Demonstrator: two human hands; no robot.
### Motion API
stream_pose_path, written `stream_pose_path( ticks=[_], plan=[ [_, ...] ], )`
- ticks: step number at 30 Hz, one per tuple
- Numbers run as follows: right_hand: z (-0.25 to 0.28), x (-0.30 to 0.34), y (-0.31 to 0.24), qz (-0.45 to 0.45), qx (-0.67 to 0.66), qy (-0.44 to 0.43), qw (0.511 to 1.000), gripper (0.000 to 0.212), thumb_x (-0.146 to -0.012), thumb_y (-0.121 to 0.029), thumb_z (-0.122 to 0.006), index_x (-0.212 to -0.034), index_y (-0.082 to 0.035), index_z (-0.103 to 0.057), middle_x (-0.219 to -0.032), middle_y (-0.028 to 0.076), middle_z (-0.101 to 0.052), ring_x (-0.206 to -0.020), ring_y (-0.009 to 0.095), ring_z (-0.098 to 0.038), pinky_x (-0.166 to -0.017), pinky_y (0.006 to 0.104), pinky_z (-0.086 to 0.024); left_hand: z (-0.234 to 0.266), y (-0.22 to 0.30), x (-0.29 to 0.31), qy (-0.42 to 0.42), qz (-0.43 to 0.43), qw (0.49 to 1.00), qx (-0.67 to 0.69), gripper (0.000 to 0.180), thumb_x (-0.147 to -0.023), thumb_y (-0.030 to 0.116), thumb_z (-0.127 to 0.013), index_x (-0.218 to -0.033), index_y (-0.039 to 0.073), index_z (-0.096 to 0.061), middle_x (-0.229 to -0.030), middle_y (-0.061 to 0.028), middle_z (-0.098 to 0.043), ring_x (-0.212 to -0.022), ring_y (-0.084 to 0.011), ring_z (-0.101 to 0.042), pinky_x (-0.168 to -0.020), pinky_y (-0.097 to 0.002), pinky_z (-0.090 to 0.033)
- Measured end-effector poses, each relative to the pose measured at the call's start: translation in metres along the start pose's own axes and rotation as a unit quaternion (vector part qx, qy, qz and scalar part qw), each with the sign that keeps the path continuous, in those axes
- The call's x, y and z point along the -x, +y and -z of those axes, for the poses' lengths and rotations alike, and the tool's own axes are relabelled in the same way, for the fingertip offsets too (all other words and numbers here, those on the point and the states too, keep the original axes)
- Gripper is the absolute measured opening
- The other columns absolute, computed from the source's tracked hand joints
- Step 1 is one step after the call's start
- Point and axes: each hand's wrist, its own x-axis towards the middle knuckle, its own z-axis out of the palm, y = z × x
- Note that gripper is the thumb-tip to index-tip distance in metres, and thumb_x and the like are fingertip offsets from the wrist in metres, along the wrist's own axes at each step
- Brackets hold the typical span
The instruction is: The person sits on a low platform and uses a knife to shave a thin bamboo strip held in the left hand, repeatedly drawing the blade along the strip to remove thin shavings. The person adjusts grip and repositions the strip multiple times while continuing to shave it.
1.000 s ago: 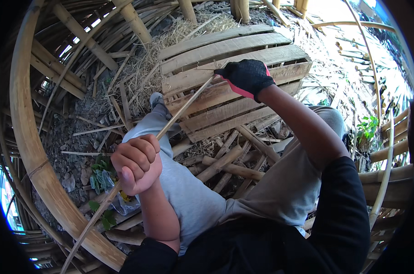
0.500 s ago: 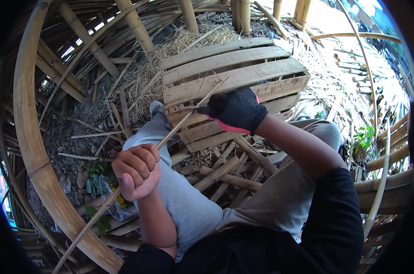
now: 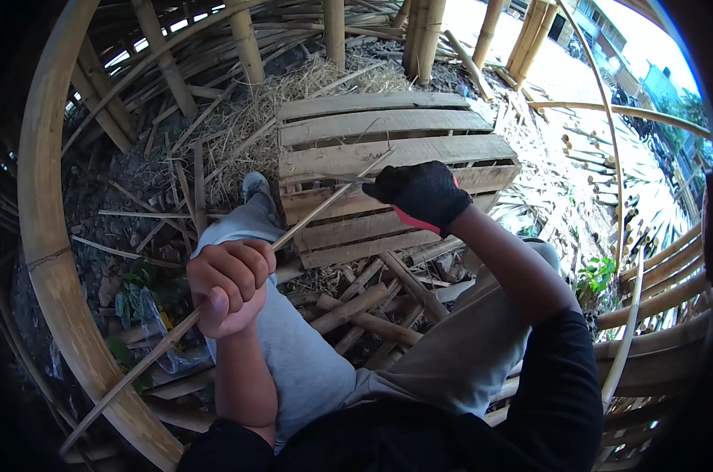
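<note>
My bare left hand (image 3: pixel 230 287) is closed in a fist round a long, thin bamboo strip (image 3: pixel 317 211). The strip slants from the lower left, past my left leg, to a tip above the slatted wooden pallet. A black glove with pink-red trim covers my right hand (image 3: pixel 419 195), which is closed on a knife. Its handle is hidden in the glove; the thin blade (image 3: pixel 337 178) points left and crosses the strip a little short of the far tip. Whether the edge bites into the strip is too small to tell.
The wooden pallet (image 3: pixel 388 161) lies in front of me, with dry straw (image 3: pixel 215 145) behind it. Cut bamboo pieces (image 3: pixel 352 309) lie between my legs. A thick curved bamboo pole (image 3: pixel 49 259) rises on the left, near a clear plastic bag (image 3: pixel 171 346). Bamboo rails (image 3: pixel 663 291) stand at right.
The view has tilted up and shifted a little. My gloved right hand and the knife have moved slightly along the strip toward its far tip. The left hand keeps its hold.
</note>
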Motion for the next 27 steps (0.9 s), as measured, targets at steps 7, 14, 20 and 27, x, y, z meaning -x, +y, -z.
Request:
stream_pose_path(
  ticks=[7, 14, 20, 27],
  plan=[
    [0.021, -0.021, -0.01, -0.043, -0.009, -0.083, 0.996, 0.029, -0.103, -0.035, -0.053, -0.118, -0.026, -0.076, -0.094, 0.007, -0.076, -0.084, 0.029, -0.074, -0.072, 0.044, -0.057, -0.001, 0.003, -0.005, -0.053, 0.023, 0.998, 0.021, 0.063, -0.096, 0.029, -0.059, -0.044, 0.016, -0.026, -0.04, 0.0041, -0.023, -0.036, -0.0147, -0.025, -0.047, -0.032, -0.026],
    [-0.008, -0.009, 0.089, -0.138, 0.08, -0.19, 0.969, 0.035, -0.106, -0.045, -0.047, -0.123, -0.029, -0.074, -0.103, 0.005, -0.078, -0.088, 0.029, -0.075, -0.075, 0.0435, -0.06, -0.009, -0.011, -0.01, -0.051, 0.008, 0.997, 0.057, 0.063, -0.099, 0.03, -0.063, -0.049, 0.01, -0.03, -0.043, -0.0007, -0.028, -0.038, -0.0191, -0.028, -0.048, -0.0353, -0.028],
    [0.011, -0.008, 0.031, -0.047, 0.055, -0.131, 0.989, 0.033, -0.105, -0.035, -0.047, -0.125, -0.028, -0.073, -0.107, 0.008, -0.076, -0.09, 0.029, -0.074, -0.075, 0.0453, -0.059, 0.002, 0.0, -0.011, -0.104, 0.034, 0.993, 0.046, 0.061, -0.1, 0.028, -0.062, -0.051, 0.009, -0.032, -0.044, -0.0009, -0.031, -0.039, -0.0197, -0.031, -0.048, -0.0356, -0.031],
    [0.021, -0.003, 0.028, -0.092, 0.09, -0.139, 0.982, 0.034, -0.105, -0.04, -0.048, -0.114, -0.022, -0.075, -0.094, 0.01, -0.076, -0.08, 0.03, -0.075, -0.066, 0.0461, -0.058, -0.008, -0.003, -0.019, -0.088, 0.023, 0.994, 0.058, 0.059, -0.099, 0.029, -0.065, -0.052, 0.008, -0.037, -0.045, -0.0013, -0.034, -0.038, -0.0193, -0.032, -0.047, -0.0352, -0.033]
  ],
)
